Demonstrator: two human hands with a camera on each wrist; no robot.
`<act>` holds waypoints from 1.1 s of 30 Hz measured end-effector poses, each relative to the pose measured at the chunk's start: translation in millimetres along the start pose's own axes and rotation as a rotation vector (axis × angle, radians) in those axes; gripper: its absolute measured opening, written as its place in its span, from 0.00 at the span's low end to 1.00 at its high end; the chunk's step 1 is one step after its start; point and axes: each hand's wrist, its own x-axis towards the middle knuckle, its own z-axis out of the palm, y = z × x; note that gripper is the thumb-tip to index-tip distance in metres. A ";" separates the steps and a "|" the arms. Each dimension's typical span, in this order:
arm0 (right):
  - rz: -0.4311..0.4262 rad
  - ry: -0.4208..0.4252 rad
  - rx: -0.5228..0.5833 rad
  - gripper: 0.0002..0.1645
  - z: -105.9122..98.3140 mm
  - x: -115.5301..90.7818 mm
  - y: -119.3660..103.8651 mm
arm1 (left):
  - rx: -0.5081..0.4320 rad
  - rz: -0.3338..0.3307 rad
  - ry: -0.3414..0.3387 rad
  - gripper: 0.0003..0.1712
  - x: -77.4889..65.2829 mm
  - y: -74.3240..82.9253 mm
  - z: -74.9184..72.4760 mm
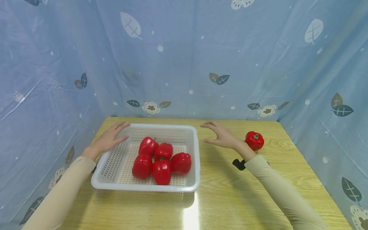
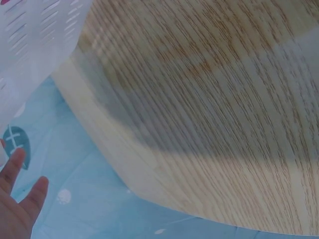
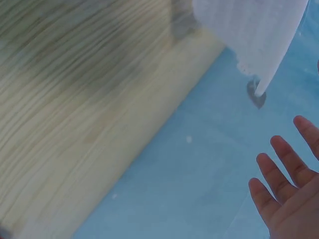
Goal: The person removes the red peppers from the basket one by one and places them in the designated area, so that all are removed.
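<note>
A white plastic basket (image 1: 196, 159) with slotted walls holds several red bell peppers (image 1: 162, 172), bunched toward its middle and right. My left hand (image 1: 107, 139) is at the basket's left back corner, fingers spread and extended toward the rim; whether they touch it I cannot tell. To the right of the basket, my right hand (image 1: 223, 135) hovers apart from it, thumb and fingers parted and nothing in them. In the right wrist view, the fingers (image 3: 281, 174) of that hand look loosely straight. Another red bell pepper (image 1: 254, 140) lies on the table beyond the right forearm.
The wood-grain table (image 1: 138, 210) carries the basket on its left half. A blue curtain (image 1: 184, 64) with leaf and flower prints surrounds the table's back and sides. Close to the right wrist is a black piece (image 1: 238, 164), perhaps part of the wrist camera.
</note>
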 end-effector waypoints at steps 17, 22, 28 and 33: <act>-0.118 -0.113 0.009 0.41 27.4 27.6 -49.2 | 0.011 0.020 0.002 0.36 1.7 -4.7 1.3; -0.134 -0.166 0.008 0.41 34.9 30.6 -61.2 | 0.008 0.014 0.004 0.36 1.0 -4.0 1.4; -0.178 -0.194 -0.004 0.38 45.2 30.4 -71.6 | 0.005 0.014 0.005 0.36 1.1 -2.2 0.2; -0.230 -0.204 -0.023 0.38 53.0 29.8 -75.6 | 0.009 0.010 0.003 0.36 1.4 -3.3 0.9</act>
